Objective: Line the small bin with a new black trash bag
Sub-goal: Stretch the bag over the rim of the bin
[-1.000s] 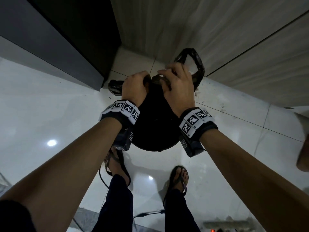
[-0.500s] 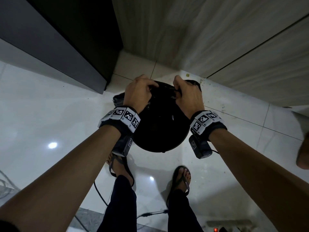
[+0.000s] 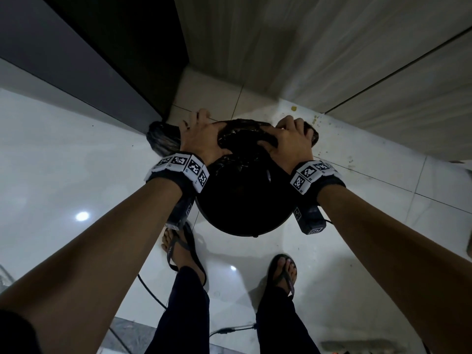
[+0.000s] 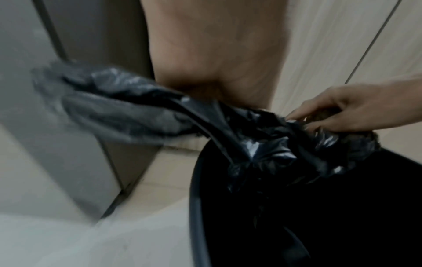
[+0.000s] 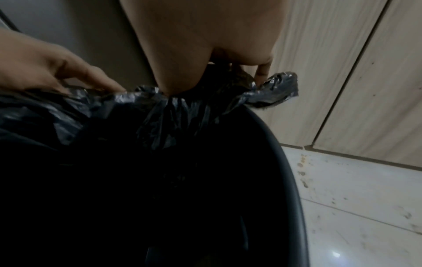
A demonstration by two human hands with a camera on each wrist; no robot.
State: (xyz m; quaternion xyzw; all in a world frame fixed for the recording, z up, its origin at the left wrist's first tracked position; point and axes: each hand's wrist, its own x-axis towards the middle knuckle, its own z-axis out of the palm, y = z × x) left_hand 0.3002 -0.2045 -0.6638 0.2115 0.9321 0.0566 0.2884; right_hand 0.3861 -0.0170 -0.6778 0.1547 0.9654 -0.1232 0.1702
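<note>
The left hand (image 3: 201, 139) and the right hand (image 3: 291, 139) each pinch the mouth of the black trash bag (image 3: 242, 139) in curled fingers, at 10 and 2 o'clock on the bin's far edge, probably to spread the plastic over the rim. The small bin (image 3: 242, 215) stands on the tiled floor (image 3: 76, 175) in the corner, bag bunched inside; nothing else shows in its dark interior.

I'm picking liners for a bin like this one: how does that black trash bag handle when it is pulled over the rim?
Probably floppy: the black trash bag crumples in folds where the left hand and right hand grip it. Likely light: a loose flap sticks out past the bin rim. Its glossy film may slip.
</note>
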